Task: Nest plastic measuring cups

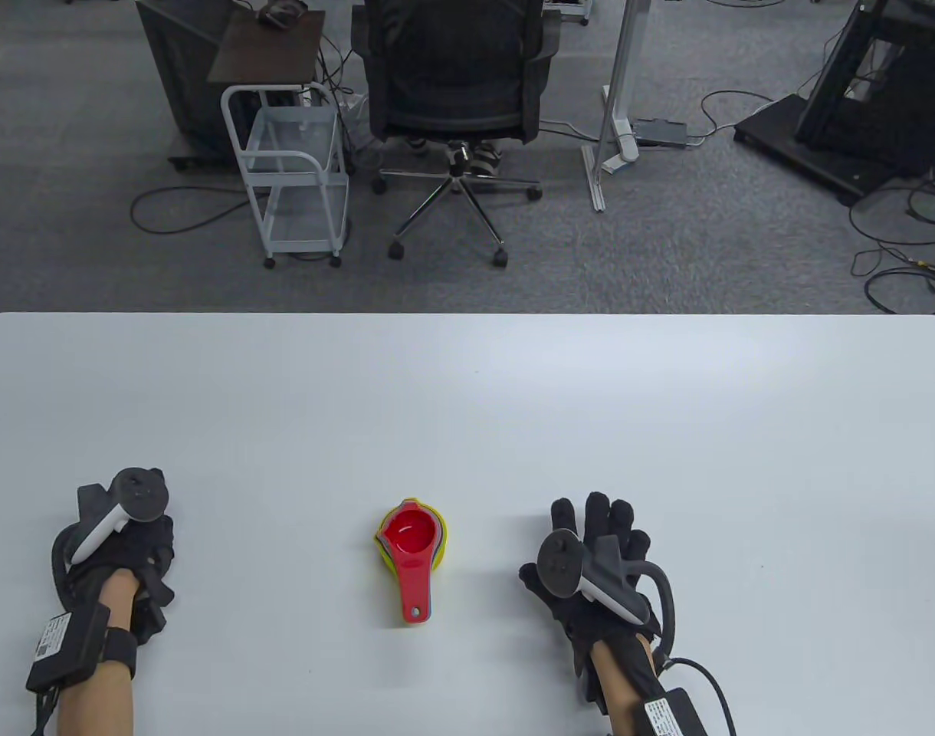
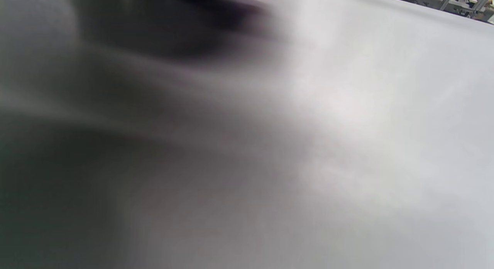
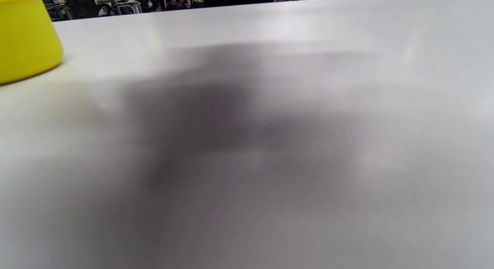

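Note:
A nested stack of plastic measuring cups (image 1: 411, 540) sits on the white table (image 1: 467, 399) at the front centre. The red cup is on top, with yellow, green and orange rims showing under it and the handles pointing toward me. The yellow outer cup also shows at the left edge of the right wrist view (image 3: 27, 37). My left hand (image 1: 126, 540) rests on the table far left of the stack, fingers curled, holding nothing. My right hand (image 1: 598, 537) lies flat to the right of the stack, fingers spread, holding nothing. The left wrist view shows only blurred table.
Beyond the table's far edge stand an office chair (image 1: 456, 84), a white wire cart (image 1: 295, 169) and a metal stand (image 1: 617, 100), with cables on the carpet.

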Tool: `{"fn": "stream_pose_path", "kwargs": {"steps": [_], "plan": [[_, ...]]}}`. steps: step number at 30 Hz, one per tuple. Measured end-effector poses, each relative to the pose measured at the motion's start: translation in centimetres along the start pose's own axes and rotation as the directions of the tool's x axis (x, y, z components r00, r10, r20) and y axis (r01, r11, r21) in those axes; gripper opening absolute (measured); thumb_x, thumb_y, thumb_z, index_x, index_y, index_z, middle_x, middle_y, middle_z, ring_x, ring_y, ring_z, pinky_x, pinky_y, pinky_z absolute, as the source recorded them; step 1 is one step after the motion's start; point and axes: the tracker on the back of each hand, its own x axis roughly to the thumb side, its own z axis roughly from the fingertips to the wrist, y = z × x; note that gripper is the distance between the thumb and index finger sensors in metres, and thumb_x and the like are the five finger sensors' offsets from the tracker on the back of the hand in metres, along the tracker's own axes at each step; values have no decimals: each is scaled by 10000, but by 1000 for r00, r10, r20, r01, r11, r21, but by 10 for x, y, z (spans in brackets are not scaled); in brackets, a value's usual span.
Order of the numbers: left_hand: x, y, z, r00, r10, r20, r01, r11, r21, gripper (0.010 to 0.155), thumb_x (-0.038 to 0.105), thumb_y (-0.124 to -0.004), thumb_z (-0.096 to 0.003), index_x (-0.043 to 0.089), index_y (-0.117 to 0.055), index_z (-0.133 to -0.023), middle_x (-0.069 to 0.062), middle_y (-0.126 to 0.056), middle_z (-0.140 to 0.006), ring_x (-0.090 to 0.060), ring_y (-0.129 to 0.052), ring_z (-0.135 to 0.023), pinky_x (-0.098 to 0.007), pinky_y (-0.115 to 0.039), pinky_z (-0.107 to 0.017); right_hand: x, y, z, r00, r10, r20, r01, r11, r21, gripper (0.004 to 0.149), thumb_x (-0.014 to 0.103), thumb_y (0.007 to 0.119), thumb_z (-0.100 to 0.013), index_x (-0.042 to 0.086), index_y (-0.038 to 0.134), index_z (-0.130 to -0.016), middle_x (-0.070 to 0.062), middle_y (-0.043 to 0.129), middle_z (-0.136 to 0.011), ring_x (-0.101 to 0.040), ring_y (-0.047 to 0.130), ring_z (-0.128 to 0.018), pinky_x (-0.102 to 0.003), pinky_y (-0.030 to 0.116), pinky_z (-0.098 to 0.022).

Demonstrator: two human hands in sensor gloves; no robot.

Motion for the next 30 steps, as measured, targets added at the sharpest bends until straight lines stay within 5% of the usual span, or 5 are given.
{"fn": "stream_pose_path", "kwargs": {"steps": [4,9,17,22,30], "plan": [[0,-2,0,998,52,19,-53,998,17,660,289,-622,-593,260,-246,-1136,-162,-86,-1178,-552,-284,-973,-637,-395,-720,1,0,0,1000,-7,6,7,1000,8,900,614,453,-548,99,-16,-1117,-426,-97,-1095,-666,-19,-918,-791,134,-659],[24,-3,7,989,-145,40,141,986,87,694,295,-630,-583,149,-216,-1120,-285,-128,-1132,-586,-344,-905,-602,-479,-692,1,-1,0,1000,-16,7,16,1000,2,907,614,453,-548,86,-16,-1117,-430,-97,-1092,-668,-14,-918,-791,134,-657],[196,1,105,904,-111,412,35,982,188,713,305,-583,-595,68,-178,-1131,-339,-104,-1107,-599,-294,-876,-669,-394,-654,5,-5,6,1000,-23,21,23,999,-23,920,617,451,-550,63,-16,-1116,-441,-97,-1087,-674,-17,-912,-792,135,-654],[290,-22,149,902,-98,421,55,992,112,717,326,-557,-614,69,-152,-1147,-340,-68,-1098,-591,-273,-870,-714,-330,-638,9,-4,10,999,-29,25,29,1000,-2,944,615,453,-554,18,-30,-1103,-450,-100,-1079,-681,-18,-905,-792,135,-651],[330,-46,141,952,-151,267,124,985,116,716,320,-542,-620,46,-144,-1148,-376,-5,-1064,-596,-255,-863,-728,-307,-630,10,-4,11,998,-55,27,55,998,22,957,615,452,-556,-6,-40,-1093,-460,-113,-1067,-687,-38,-894,-793,129,-646]]}}
